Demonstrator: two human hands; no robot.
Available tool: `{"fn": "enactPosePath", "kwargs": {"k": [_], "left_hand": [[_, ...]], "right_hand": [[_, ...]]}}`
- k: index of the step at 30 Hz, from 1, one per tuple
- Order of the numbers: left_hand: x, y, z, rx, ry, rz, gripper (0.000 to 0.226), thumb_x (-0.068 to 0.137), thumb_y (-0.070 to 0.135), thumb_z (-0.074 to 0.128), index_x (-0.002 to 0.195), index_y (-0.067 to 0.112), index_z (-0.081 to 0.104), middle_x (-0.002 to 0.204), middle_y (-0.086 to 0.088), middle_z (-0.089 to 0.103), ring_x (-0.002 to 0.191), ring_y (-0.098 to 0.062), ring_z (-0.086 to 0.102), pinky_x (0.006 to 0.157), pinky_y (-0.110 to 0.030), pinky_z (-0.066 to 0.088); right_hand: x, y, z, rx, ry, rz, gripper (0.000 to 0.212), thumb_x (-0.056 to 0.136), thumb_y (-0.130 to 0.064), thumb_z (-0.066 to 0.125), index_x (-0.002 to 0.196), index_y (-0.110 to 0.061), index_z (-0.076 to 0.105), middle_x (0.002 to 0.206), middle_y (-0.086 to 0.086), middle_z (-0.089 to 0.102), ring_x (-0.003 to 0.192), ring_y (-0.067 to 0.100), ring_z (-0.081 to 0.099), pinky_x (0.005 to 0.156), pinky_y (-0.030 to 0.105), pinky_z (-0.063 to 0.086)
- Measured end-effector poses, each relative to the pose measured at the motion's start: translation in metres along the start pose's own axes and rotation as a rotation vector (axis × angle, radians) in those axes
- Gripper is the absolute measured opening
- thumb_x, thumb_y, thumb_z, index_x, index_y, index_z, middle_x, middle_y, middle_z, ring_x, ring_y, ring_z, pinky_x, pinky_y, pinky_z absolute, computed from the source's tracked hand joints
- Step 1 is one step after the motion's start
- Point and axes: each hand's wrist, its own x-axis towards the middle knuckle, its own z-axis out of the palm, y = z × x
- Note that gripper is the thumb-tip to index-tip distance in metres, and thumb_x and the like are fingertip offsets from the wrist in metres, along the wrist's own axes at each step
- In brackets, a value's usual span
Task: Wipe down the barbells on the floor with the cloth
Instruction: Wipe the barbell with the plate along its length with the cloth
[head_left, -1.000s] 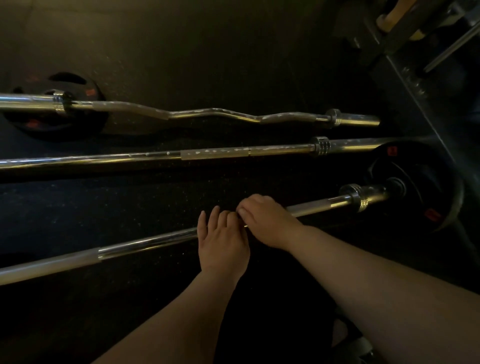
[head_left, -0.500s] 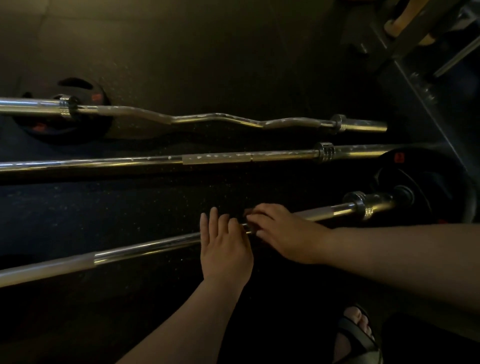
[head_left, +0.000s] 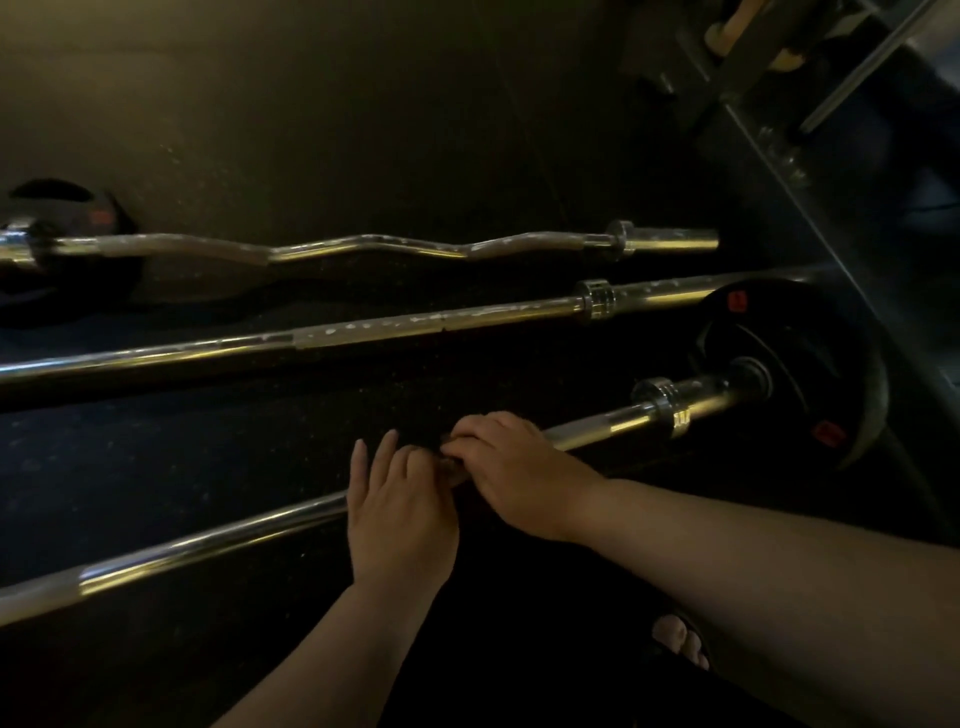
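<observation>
Three chrome bars lie on the dark floor. The near barbell (head_left: 208, 540) runs from lower left up to a black weight plate (head_left: 810, 358) at the right. My left hand (head_left: 400, 514) lies over its shaft with two fingers stretched out and the others curled toward my right hand (head_left: 519, 467). My right hand's fingers curl over the same shaft, touching the left. Something small and dark sits between the two hands, but I cannot make out a cloth. Beyond are a straight barbell (head_left: 363, 330) with white specks and a wavy curl bar (head_left: 363, 244).
A second black plate (head_left: 78, 208) sits on the curl bar's left end. A metal rack frame (head_left: 779, 156) stands at the upper right, close to the bar ends. My sandalled foot (head_left: 680, 644) shows under my right forearm.
My left hand's inner fingers have curled in toward the right hand. The right forearm has swung lower, and the view has tilted, so the bars slope more steeply.
</observation>
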Motion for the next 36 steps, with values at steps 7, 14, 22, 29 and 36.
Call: {"fn": "enactPosePath", "kwargs": {"k": [7,14,22,29,36], "left_hand": [[0.004,0.017,0.009,-0.067,0.066,0.061,0.061,0.099,0.043,0.005,0.129,0.025,0.055,0.145,0.006,0.053,0.154,-0.016,0.014,0.124,-0.043,-0.009],[0.007,0.026,0.025,-0.001,0.087,0.059,0.063,0.1,0.044,0.008,0.132,0.022,0.057,0.142,0.002,0.057,0.151,-0.02,0.025,0.126,-0.045,0.001],[0.017,0.049,0.013,-0.062,-0.042,0.162,0.048,0.105,0.036,0.022,0.148,0.023,0.041,0.158,0.002,0.038,0.154,-0.015,0.011,0.125,-0.036,-0.002],[0.021,0.053,0.019,-0.046,-0.051,0.184,0.062,0.1,0.039,0.006,0.155,0.024,0.031,0.162,0.005,0.032,0.154,-0.012,0.01,0.127,-0.04,0.005],[0.018,0.057,0.023,-0.012,-0.028,0.153,0.067,0.098,0.042,0.001,0.156,0.024,0.03,0.162,0.006,0.031,0.154,-0.011,0.008,0.127,-0.039,0.003]], "right_hand": [[-0.055,0.079,0.01,0.11,0.45,0.487,0.041,0.1,-0.011,0.051,0.141,-0.012,0.056,0.144,0.001,0.049,0.141,0.019,0.038,0.122,0.036,0.028],[-0.059,0.089,0.003,0.12,0.273,0.204,0.042,0.105,-0.018,0.039,0.146,-0.018,0.047,0.145,-0.003,0.049,0.139,0.012,0.039,0.122,0.034,0.029],[-0.054,0.078,0.012,0.279,0.44,0.435,0.041,0.108,-0.019,0.037,0.147,-0.014,0.046,0.148,-0.002,0.043,0.142,0.01,0.032,0.119,0.027,0.028],[-0.075,0.087,0.017,0.361,0.524,0.5,0.043,0.108,-0.016,0.037,0.151,-0.015,0.04,0.155,-0.003,0.033,0.146,0.008,0.028,0.122,0.036,0.032],[-0.058,0.093,0.004,0.3,0.494,0.518,0.045,0.107,-0.017,0.038,0.152,-0.013,0.04,0.155,0.003,0.04,0.146,0.016,0.033,0.122,0.037,0.03]]}}
